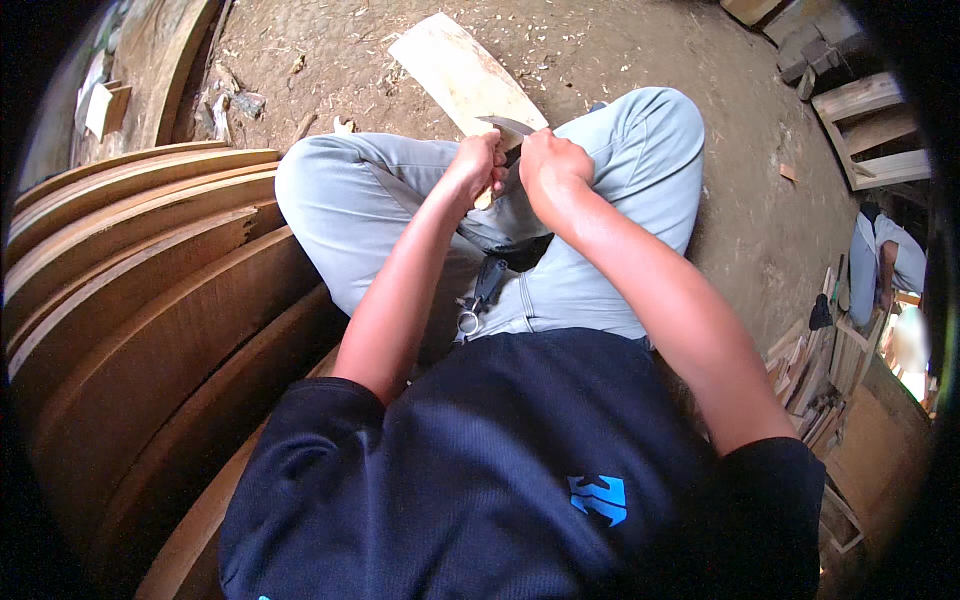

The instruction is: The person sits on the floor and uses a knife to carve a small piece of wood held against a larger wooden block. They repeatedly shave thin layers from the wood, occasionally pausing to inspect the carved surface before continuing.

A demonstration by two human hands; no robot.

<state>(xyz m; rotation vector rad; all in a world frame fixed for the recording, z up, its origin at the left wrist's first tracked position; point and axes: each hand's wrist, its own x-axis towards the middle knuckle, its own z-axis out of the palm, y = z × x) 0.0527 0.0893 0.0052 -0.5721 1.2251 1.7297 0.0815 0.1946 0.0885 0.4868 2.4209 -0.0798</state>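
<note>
I sit cross-legged with both hands close together above my lap. My right hand [556,165] is closed around the handle of a knife, whose curved blade [508,125] points left, over the near end of a pale board. My left hand [482,163] is closed on a thin wooden stick; its pale yellowish end [484,199] sticks out below the fist. The fingers hide most of the stick, and whether the blade touches it I cannot tell. Beyond my hands the pale wooden board [462,72] lies slanted on the ground, its near end between my knees.
Several long planks [150,270] stand stacked on edge close at my left. A black key holder with a metal ring [469,321] hangs at my waist. At the right are a wooden frame [873,130], piled wood strips [815,400] and another person [893,255]. Shavings litter the dirt floor [640,50].
</note>
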